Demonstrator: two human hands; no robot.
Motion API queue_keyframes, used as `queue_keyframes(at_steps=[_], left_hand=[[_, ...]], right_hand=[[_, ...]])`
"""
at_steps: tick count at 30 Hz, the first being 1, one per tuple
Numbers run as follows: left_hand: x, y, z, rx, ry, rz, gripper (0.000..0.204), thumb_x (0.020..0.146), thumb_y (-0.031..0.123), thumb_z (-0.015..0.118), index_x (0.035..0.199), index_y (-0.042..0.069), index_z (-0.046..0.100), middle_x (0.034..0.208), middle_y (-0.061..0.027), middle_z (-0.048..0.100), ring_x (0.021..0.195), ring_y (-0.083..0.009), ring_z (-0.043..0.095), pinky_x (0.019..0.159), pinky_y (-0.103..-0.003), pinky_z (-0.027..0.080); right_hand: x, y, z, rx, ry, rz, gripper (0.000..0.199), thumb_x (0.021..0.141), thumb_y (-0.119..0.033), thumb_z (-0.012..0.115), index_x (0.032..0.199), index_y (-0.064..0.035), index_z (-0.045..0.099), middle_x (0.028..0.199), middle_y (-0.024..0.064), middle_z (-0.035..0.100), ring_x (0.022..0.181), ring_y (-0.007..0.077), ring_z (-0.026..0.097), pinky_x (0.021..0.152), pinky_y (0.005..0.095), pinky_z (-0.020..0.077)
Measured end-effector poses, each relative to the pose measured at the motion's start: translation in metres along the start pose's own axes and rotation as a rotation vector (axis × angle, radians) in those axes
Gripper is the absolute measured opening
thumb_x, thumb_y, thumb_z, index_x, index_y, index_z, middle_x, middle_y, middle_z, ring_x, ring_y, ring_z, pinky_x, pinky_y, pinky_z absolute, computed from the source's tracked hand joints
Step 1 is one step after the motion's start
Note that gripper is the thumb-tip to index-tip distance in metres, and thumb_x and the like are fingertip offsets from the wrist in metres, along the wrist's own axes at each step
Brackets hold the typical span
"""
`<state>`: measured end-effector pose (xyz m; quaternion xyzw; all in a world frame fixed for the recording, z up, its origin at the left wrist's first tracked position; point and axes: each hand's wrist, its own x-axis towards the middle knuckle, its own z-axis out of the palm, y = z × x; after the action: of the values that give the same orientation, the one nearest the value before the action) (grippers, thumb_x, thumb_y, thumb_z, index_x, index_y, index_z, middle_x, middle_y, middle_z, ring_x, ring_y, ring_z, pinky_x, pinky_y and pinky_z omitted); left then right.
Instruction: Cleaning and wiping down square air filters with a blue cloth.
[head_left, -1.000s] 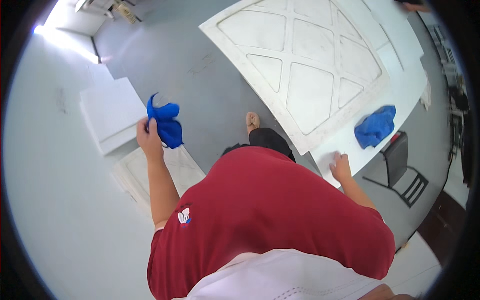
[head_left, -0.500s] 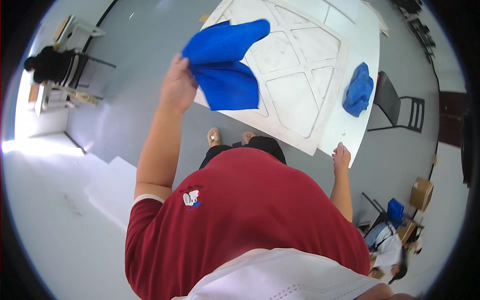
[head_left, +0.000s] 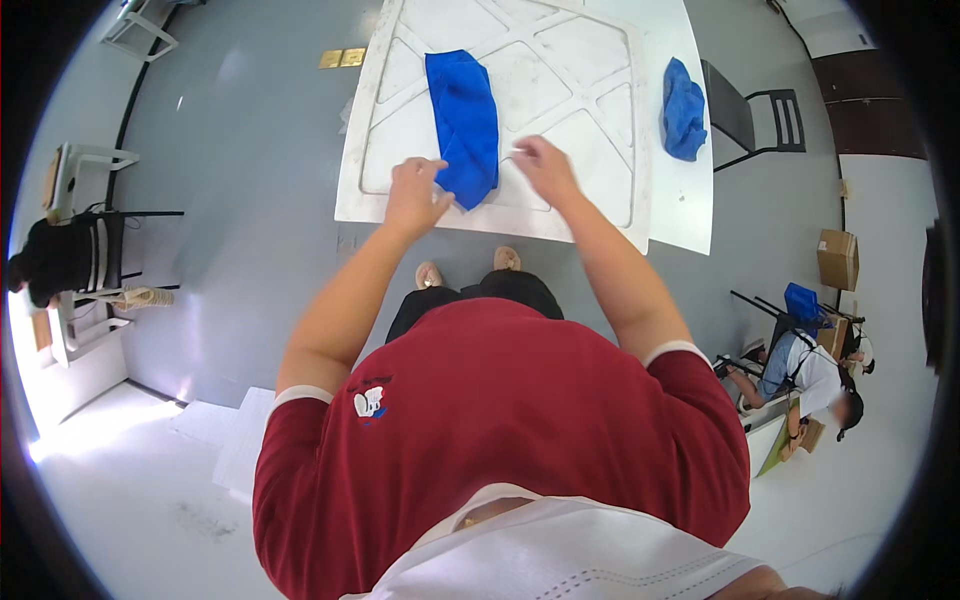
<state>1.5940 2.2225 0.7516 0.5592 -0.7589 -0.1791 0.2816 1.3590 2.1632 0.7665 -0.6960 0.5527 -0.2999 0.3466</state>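
While touching the blue cloth (head_left: 464, 125) with the left hand (head_left: 413, 196), has fingers loosely parted; cannot tell whether pinching. Holds the right hand (head_left: 547, 172) just right of it, with fingers half-curled, slightly apart, empty. Has the cloth lying on the grooved white panel (head_left: 575, 100), left of a crumpled blue rag (head_left: 684, 112) on the white table (head_left: 682, 208).

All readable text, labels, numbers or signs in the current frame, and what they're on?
None readable.
Red shirt: dark lettering-like marks above the white emblem, too small to read.
Cardboard box: small dark marks, too small to read.
White panel, blue cloth on it, blue cloth by the chair: no text visible.
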Motion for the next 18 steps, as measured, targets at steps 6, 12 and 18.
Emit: queue_keyframes(at_steps=[6, 12, 18], left_hand=[[0.011, -0.009, 0.027, -0.013, 0.030, -0.163, 0.043, 0.067, 0.019, 0.067, 0.105, 0.004, 0.053, 0.102, -0.0165, 0.051, 0.099, -0.0321, 0.044, 0.085, -0.042, 0.035], [0.043, -0.021, 0.044, -0.024, 0.012, -0.331, 0.041, 0.073, 0.026, 0.063, 0.105, 0.001, 0.052, 0.103, -0.0168, 0.053, 0.101, -0.0320, 0.044, 0.086, -0.042, 0.033], [0.092, 0.011, 0.080, 0.131, 0.044, -0.680, 0.049, 0.073, 0.036, 0.063, 0.107, 0.002, 0.052, 0.105, -0.0186, 0.051, 0.104, -0.0326, 0.042, 0.088, -0.042, 0.035]], right_hand=[[0.041, -0.011, 0.057, -0.626, -0.216, 0.221, 0.031, 0.075, -0.024, 0.062, 0.095, -0.0027, 0.054, 0.087, 0.0132, 0.060, 0.080, 0.0282, 0.060, 0.069, 0.0368, 0.0479], [0.031, 0.036, -0.013, 0.801, -0.054, 0.426, 0.030, 0.085, -0.026, 0.050, 0.104, -0.0032, 0.052, 0.099, 0.0118, 0.060, 0.082, 0.0228, 0.060, 0.072, 0.0368, 0.0486], [-0.013, 0.105, -0.119, 1.085, 0.279, 0.718, 0.025, 0.087, -0.020, 0.046, 0.102, -0.0020, 0.053, 0.093, 0.0120, 0.060, 0.078, 0.0217, 0.059, 0.072, 0.0355, 0.0485]])
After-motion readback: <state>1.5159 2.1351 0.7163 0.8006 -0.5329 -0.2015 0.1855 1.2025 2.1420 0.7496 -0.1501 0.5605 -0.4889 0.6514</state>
